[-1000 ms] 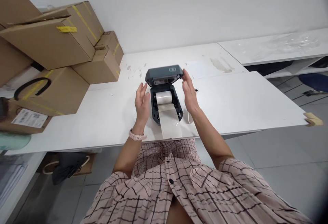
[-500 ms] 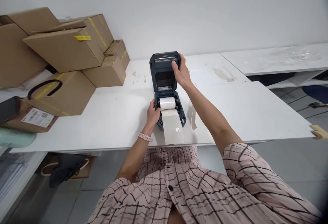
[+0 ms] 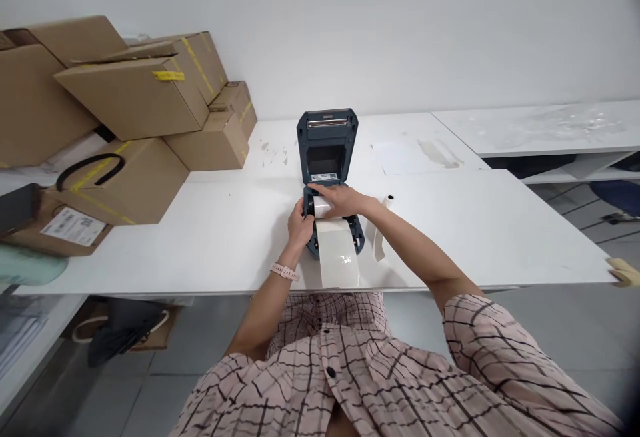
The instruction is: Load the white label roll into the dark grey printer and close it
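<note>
Fingers [image 3: 303, 208] of my left hand [image 3: 300, 225] are pinching the seemingly light, crushable white paper label roll [image 3: 323, 209] endwise, right hand [image 3: 345, 200] lying open atop.

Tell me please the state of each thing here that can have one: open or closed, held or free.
printer lid: open, tilted up and back.
label roll: seated in the printer, partly unrolled.
paper strip: pulled out front, flat on the table.
right hand: laid on the label roll, fingers stretched.
left hand: against the printer's left side; grip unclear.
cardboard boxes: stacked, untouched.
</note>
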{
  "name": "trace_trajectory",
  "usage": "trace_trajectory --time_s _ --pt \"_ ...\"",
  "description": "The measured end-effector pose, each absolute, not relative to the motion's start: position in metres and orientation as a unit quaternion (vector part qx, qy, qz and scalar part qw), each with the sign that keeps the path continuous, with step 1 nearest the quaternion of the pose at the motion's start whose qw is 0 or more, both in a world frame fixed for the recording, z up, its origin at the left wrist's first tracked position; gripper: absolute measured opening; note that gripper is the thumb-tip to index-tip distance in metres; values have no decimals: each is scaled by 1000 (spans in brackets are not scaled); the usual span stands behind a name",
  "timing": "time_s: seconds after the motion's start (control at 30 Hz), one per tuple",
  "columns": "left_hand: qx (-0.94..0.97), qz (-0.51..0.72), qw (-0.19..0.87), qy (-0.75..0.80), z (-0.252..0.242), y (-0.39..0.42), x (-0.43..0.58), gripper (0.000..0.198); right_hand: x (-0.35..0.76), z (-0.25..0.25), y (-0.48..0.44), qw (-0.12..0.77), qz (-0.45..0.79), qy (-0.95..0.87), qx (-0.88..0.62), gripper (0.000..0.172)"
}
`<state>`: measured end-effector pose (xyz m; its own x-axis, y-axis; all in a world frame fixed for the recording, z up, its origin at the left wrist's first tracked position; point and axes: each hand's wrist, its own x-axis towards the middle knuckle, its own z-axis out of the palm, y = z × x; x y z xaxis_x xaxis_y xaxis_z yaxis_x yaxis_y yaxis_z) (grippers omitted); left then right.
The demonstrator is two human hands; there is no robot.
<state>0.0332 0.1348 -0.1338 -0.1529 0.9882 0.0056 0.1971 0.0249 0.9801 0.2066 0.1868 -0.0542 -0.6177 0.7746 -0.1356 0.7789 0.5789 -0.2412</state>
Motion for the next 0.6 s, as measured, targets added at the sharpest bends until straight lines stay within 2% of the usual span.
trace_trajectory --time_s 0.1,0.23,0.33,0.43,0.6 --pt "513 475 402 591 -137 137 33 75 195 -60 193 57 -131 885 443 108" --pt "507 482 407 587 -139 137 33 76 200 -52 192 29 -188 884 426 110" --pt "500 489 411 584 -138 136 33 75 223 -30 185 -39 -267 891 364 111" --pt "505 490 412 578 -138 134 33 75 262 -2 176 -130 -325 889 296 104" --pt "506 481 418 582 -139 133 31 75 327 12 180 -246 -349 840 334 88"
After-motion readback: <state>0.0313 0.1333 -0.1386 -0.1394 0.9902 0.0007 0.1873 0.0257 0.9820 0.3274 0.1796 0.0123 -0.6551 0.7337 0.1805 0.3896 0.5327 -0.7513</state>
